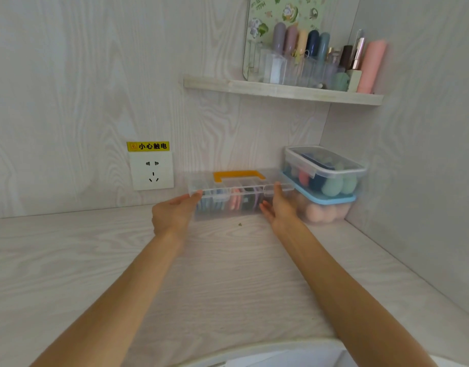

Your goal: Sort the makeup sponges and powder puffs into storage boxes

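Now the divided box [228,197] is flanked at the desk's back edge, long axis running left-right. Its ends are touched by the left hand [172,213] and right hand [279,207], fingers straight.

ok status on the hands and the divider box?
Left hand and right hand open, flat against the ends of the clear divider box. Lid closed, puffs inside. Two stacked sponge boxes close on its right.

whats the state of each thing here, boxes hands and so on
clear compartment box with orange handle: lid closed, on the desk, held at both ends
left hand: fingers straight against the box's left end
right hand: fingers straight against its right end
clear clip-lid box: closed, stacked on top
blue-lidded box: closed, underneath
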Demonstrator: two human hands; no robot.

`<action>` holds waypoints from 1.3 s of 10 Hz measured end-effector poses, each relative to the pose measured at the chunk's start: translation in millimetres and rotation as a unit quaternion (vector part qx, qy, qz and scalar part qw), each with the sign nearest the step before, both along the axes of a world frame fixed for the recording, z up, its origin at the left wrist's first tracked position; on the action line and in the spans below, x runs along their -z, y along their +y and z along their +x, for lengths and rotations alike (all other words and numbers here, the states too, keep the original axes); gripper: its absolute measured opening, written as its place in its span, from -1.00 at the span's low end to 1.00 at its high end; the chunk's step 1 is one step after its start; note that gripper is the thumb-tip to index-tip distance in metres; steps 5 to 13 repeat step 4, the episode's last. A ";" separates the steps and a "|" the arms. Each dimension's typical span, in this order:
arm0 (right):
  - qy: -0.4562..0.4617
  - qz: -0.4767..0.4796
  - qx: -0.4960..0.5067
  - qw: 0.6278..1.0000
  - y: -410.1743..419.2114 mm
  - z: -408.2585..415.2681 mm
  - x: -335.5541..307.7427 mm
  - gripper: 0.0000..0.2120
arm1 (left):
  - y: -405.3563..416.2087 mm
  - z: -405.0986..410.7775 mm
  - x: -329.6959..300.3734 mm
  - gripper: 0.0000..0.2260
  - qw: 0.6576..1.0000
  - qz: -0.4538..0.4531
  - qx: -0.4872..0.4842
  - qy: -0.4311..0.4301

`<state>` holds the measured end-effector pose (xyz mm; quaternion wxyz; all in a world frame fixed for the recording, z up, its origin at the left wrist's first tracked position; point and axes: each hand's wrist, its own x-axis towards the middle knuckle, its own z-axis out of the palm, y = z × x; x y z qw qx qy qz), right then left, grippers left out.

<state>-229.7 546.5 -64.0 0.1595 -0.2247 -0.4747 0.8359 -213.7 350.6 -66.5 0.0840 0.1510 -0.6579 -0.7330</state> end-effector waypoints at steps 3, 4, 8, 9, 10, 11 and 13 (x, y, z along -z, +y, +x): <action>-0.024 0.026 -0.004 0.999 -12.7 10.4 -5.1 -0.58 | 2.2 42.9 -19.0 -0.40 0.992 -0.104 -0.060 0.050; -0.013 0.021 -0.066 0.998 -9.3 22.6 -6.0 -0.54 | -5.7 103.0 -26.5 -0.79 0.982 -0.081 0.004 0.169; -0.013 0.021 -0.066 0.998 -9.3 22.6 -6.0 -0.54 | -5.7 103.0 -26.5 -0.79 0.982 -0.081 0.004 0.169; -0.013 0.021 -0.066 0.998 -9.3 22.6 -6.0 -0.54 | -5.7 103.0 -26.5 -0.79 0.982 -0.081 0.004 0.169; -0.013 0.021 -0.066 0.998 -9.3 22.6 -6.0 -0.54 | -5.7 103.0 -26.5 -0.79 0.982 -0.081 0.004 0.169; -0.013 0.021 -0.066 0.998 -9.3 22.6 -6.0 -0.54 | -5.7 103.0 -26.5 -0.79 0.982 -0.081 0.004 0.169; -0.013 0.021 -0.066 0.998 -9.3 22.6 -6.0 -0.54 | -5.7 103.0 -26.5 -0.79 0.982 -0.081 0.004 0.169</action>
